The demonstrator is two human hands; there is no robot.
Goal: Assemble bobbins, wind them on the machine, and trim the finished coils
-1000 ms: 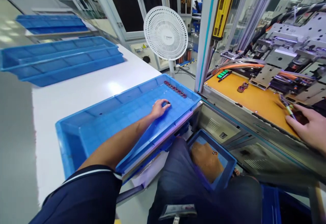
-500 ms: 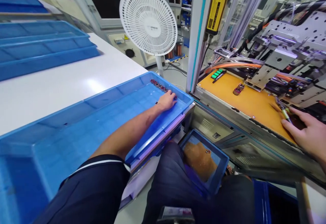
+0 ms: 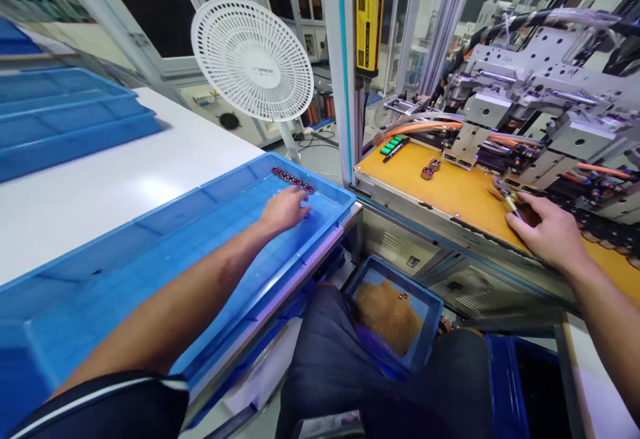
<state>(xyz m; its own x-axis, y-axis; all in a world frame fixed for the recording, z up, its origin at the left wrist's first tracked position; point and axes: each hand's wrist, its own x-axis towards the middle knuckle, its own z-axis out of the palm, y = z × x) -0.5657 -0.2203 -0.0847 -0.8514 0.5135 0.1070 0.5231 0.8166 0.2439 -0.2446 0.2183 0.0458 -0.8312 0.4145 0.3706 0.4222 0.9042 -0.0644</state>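
Over the near end of the long blue tray (image 3: 200,189), my left hand (image 3: 287,208) is open, fingers loosely bent and apart. Just beyond its fingertips lies a row of small round copper-coloured parts (image 3: 293,180), lined up along the tray's far wall. My right hand (image 3: 547,229) holds a small pair of pliers (image 3: 507,198) with light-coloured handles above the orange work surface (image 3: 450,199). The jaws point away from me, toward the machine. Two more small round parts (image 3: 429,171) sit on the orange surface, left of the pliers.
A machine with metal blocks (image 3: 487,112) and hoses stands behind the orange surface. A green-celled item (image 3: 394,144) and a pen (image 3: 397,151) lie at its left. A white fan (image 3: 254,59) stands beyond the tray. Below is a blue bin (image 3: 433,306) with brown material; stacked trays (image 3: 75,122) are left.
My left hand has drawn back from the row of small parts, its fingers loosening. The pliers remain in my right hand. The view has swung to the right.
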